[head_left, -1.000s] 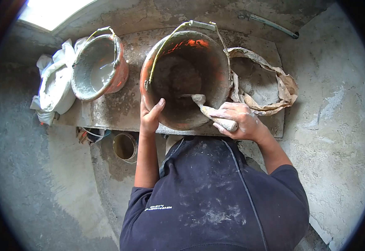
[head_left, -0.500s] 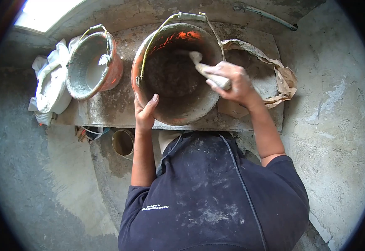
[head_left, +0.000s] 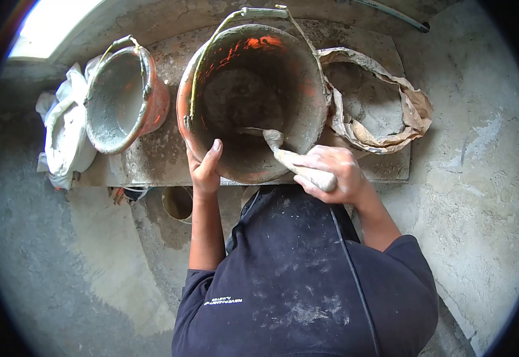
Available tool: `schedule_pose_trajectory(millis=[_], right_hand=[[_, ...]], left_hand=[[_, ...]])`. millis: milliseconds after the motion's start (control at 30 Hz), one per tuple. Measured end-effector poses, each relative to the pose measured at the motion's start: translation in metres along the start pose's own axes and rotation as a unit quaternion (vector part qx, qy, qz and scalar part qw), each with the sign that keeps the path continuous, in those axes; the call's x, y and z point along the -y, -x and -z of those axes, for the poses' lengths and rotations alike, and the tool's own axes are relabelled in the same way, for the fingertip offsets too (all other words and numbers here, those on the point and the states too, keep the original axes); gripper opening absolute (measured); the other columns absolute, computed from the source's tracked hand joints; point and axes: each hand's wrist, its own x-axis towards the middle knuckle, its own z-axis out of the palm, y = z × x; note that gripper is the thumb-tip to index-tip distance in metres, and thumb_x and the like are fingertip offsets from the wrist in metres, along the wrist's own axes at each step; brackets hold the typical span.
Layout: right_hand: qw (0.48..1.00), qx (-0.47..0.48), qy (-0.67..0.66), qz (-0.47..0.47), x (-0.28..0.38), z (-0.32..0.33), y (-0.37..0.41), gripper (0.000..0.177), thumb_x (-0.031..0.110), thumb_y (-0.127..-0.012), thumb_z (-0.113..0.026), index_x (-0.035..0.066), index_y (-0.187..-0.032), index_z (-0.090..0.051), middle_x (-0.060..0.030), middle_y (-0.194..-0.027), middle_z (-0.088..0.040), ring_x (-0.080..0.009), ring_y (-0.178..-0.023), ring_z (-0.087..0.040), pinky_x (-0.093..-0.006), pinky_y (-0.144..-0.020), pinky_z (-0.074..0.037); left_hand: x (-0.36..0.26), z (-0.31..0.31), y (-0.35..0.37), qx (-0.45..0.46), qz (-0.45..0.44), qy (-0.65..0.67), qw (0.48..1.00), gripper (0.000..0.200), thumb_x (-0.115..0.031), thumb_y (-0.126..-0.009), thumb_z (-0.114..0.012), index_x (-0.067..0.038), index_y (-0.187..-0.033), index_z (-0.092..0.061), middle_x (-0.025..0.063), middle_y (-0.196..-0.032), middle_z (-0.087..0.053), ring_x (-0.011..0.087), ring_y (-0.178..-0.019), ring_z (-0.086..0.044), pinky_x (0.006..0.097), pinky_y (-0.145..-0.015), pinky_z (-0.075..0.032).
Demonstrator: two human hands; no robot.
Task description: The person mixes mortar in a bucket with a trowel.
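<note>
A large orange bucket (head_left: 184,107), crusted with grey mortar, tilts toward me with its mouth facing up. My left hand (head_left: 203,171) grips its lower left rim, thumb up at the edge and fingers hidden behind the wall. In my right hand (head_left: 338,172), closed round the handle, is a mortar-caked trowel (head_left: 274,141). Its thin blade points left inside the near part of the bucket, seen almost edge-on. Dark grey material lies in the shaded bottom, too dim to make out well. The bucket's wire handle (head_left: 207,50) stands up over the far side.
Right of the bucket, an open paper bag (head_left: 417,110) holds grey powder. To the left are a smaller orange bucket (head_left: 157,107) and a white sack (head_left: 72,143). All stand on a rough board (head_left: 158,169). A round container (head_left: 177,204) sits below its front edge.
My right hand has drawn the trowel toward me, from the bucket's upper right to its near side. My left hand keeps its hold on the rim. The view has shifted slightly.
</note>
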Motion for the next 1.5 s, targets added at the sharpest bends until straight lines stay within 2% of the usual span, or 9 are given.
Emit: schedule_pose_trajectory(millis=[200, 300, 433, 700, 833, 900, 1167, 1300, 1500], right_hand=[[0.999, -0.029, 0.016, -0.018, -0.026, 0.003, -0.027, 0.035, 0.009, -0.077, -0.082, 0.002, -0.111, -0.075, -0.014, -0.085, -0.07, -0.0274, -0.072, -0.068, -0.0376, -0.065, -0.053], [0.995, -0.063, 0.074, 0.026, -0.032, 0.016, -0.044, 0.037, 0.007, -0.076, -0.081, 0.002, -0.112, -0.074, -0.0157, -0.088, -0.07, -0.0288, -0.074, -0.068, -0.0383, -0.067, -0.053], [0.992, -0.086, 0.081, 0.045, -0.042, 0.018, -0.064, 0.033, 0.009, -0.079, -0.079, 0.004, -0.111, -0.075, -0.0153, -0.088, -0.069, -0.0295, -0.074, -0.067, -0.0385, -0.068, -0.054], [0.999, 0.05, 0.015, -0.005, -0.006, -0.012, -0.019, 0.043, 0.015, -0.078, -0.078, 0.006, -0.12, -0.071, -0.0142, -0.08, -0.063, -0.0321, -0.071, -0.065, -0.0424, -0.066, -0.052], [0.998, 0.037, 0.007, 0.041, 0.012, 0.0, -0.009, 0.041, 0.01, -0.073, -0.083, 0.003, -0.112, -0.074, -0.0141, -0.083, -0.068, -0.03, -0.068, -0.066, -0.0389, -0.061, -0.053], [0.998, 0.06, -0.011, -0.009, -0.001, 0.005, -0.005, 0.046, 0.016, -0.076, -0.081, 0.006, -0.12, -0.073, -0.0143, -0.082, -0.067, -0.0286, -0.071, -0.066, -0.0393, -0.067, -0.053], [0.996, -0.01, 0.088, -0.008, -0.023, 0.02, -0.038, 0.034, 0.012, -0.077, -0.081, 0.003, -0.109, -0.075, -0.0159, -0.09, -0.07, -0.0328, -0.077, -0.069, -0.0397, -0.073, -0.055], [0.979, -0.067, 0.168, 0.092, -0.045, 0.022, -0.055, 0.046, 0.014, -0.076, -0.079, 0.005, -0.12, -0.071, -0.0138, -0.088, -0.067, -0.0312, -0.077, -0.066, -0.0413, -0.071, -0.055], [0.979, 0.017, 0.198, 0.045, -0.025, -0.033, -0.018, 0.033, 0.021, -0.083, -0.072, 0.003, -0.11, -0.071, -0.013, -0.081, -0.063, -0.0305, -0.074, -0.066, -0.0427, -0.068, -0.055]], left_hand=[[-0.008, 0.001, -0.001, 0.02, 0.018, 0.023, 0.999, 0.09, -0.012, -0.084, -0.063, -0.002, -0.162, -0.02, 0.0144, -0.16, -0.031, 0.0266, -0.149, -0.027, 0.04, -0.123, -0.016], [-0.005, 0.0, 0.001, -0.007, 0.011, -0.018, 1.0, 0.084, -0.012, -0.084, -0.059, -0.003, -0.16, -0.023, 0.0136, -0.156, -0.038, 0.025, -0.144, -0.037, 0.0389, -0.121, -0.024], [-0.012, -0.005, -0.001, -0.005, 0.019, -0.006, 1.0, 0.085, -0.012, -0.084, -0.058, -0.002, -0.161, -0.022, 0.0134, -0.158, -0.036, 0.0254, -0.145, -0.035, 0.0388, -0.122, -0.021], [-0.009, -0.002, -0.001, -0.019, 0.01, -0.012, 1.0, 0.085, -0.014, -0.084, -0.057, -0.002, -0.161, -0.022, 0.0136, -0.158, -0.035, 0.0259, -0.145, -0.035, 0.0392, -0.122, -0.022], [-0.005, -0.003, 0.003, -0.038, 0.013, -0.022, 0.999, 0.085, -0.013, -0.085, -0.058, -0.004, -0.161, -0.022, 0.0134, -0.158, -0.036, 0.0254, -0.144, -0.036, 0.0395, -0.121, -0.024], [-0.005, -0.003, 0.004, -0.033, 0.019, -0.002, 0.999, 0.085, -0.012, -0.085, -0.058, -0.004, -0.161, -0.022, 0.0136, -0.157, -0.036, 0.0254, -0.144, -0.037, 0.0392, -0.121, -0.024], [-0.012, -0.009, 0.002, 0.034, -0.014, 0.022, 0.999, 0.088, -0.007, -0.087, -0.063, -0.005, -0.163, -0.017, 0.0118, -0.161, -0.031, 0.0245, -0.148, -0.029, 0.0396, -0.123, -0.017], [-0.006, -0.008, 0.005, 0.019, -0.002, 0.022, 1.0, 0.088, -0.008, -0.088, -0.063, -0.004, -0.163, -0.016, 0.0129, -0.161, -0.032, 0.025, -0.149, -0.028, 0.0392, -0.123, -0.017], [-0.01, -0.011, 0.005, 0.044, -0.003, 0.039, 0.998, 0.088, -0.006, -0.088, -0.063, -0.003, -0.163, -0.016, 0.0132, -0.161, -0.03, 0.0252, -0.149, -0.028, 0.0394, -0.123, -0.018]])
